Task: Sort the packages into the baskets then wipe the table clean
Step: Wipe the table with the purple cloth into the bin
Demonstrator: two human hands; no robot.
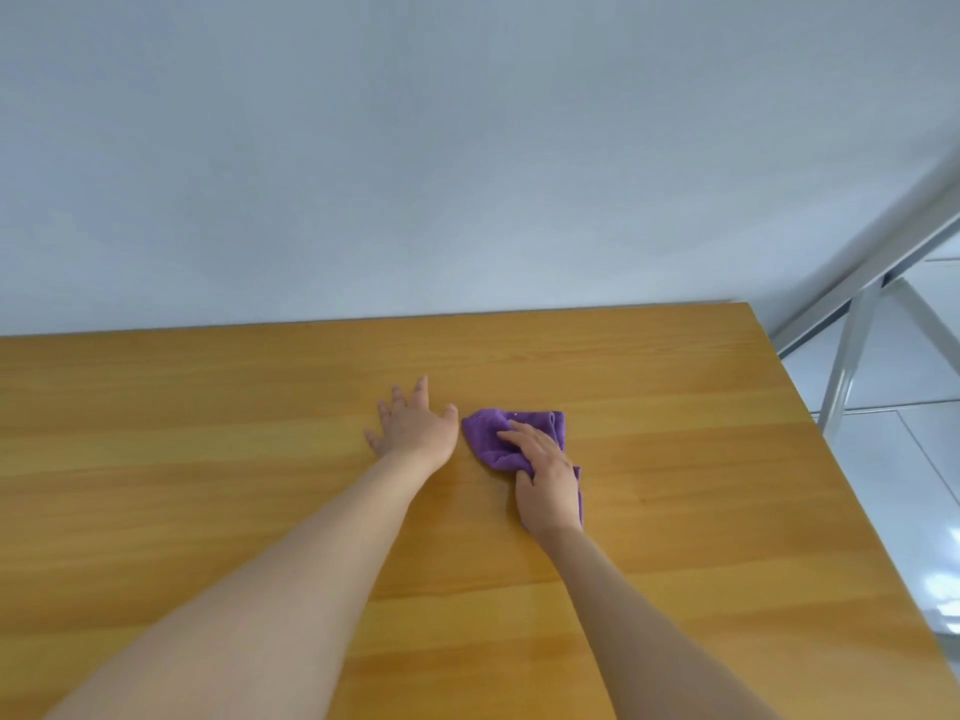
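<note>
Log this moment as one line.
phase: wiping | right hand: presses purple cloth on table | left hand: flat on table | packages, baskets: not in view

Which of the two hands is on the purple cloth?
The right hand: it presses the purple cloth onto the wooden table. The left hand lies flat on bare wood beside the cloth, fingers spread.

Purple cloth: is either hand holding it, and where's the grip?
Right hand presses the purple cloth flat onto the table, covering its near right part; no closed grip. Left hand holds nothing.
</note>
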